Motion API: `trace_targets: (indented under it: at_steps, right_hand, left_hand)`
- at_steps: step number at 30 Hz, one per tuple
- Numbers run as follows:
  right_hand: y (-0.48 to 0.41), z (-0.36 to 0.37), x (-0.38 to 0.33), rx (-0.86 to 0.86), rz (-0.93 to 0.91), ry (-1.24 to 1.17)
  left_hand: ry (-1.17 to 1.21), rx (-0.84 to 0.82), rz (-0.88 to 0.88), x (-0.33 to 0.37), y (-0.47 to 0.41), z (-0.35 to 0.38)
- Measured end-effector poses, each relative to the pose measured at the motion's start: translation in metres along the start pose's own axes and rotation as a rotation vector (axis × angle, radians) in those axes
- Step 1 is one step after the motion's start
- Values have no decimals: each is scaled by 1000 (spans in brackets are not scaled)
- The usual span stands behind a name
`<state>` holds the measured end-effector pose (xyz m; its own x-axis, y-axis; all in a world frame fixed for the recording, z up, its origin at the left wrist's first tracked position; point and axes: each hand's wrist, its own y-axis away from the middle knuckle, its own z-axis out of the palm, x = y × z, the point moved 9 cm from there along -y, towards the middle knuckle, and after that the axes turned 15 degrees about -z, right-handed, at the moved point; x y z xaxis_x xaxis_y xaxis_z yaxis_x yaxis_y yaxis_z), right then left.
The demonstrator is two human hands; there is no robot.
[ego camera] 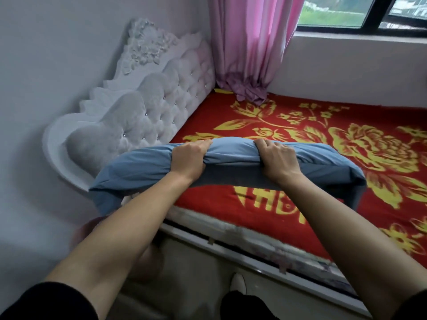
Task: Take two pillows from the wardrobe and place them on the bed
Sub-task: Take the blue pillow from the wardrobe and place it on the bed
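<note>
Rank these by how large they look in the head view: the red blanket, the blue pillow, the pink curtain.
1. red blanket
2. blue pillow and pink curtain: they look alike in area, and the pillow is nearer the camera, so unranked.

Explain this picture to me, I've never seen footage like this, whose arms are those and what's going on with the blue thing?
There is no machine here. One camera worn on a person's head looks forward and down, so the bare arms are the wearer's own. The left hand and right hand each have a closed grip on a soft blue fabric pillow, held over the near edge of the bed with the red and gold flowered blanket. A white tufted headboard stands at the left, and a pink curtain hangs by the window.
</note>
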<state>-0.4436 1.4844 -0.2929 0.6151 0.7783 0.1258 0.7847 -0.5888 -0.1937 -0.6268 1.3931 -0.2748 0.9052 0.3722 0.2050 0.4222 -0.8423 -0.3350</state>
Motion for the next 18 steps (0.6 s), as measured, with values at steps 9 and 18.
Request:
trace_targets:
  at_steps: [9, 18]
  right_hand:
    - [-184, 45, 44, 7, -76, -81]
    - [-314, 103, 43, -73, -80, -67]
  left_hand:
    - [-21, -12, -119, -52, -154, 48]
    - [57, -29, -113, -124, -258, 115]
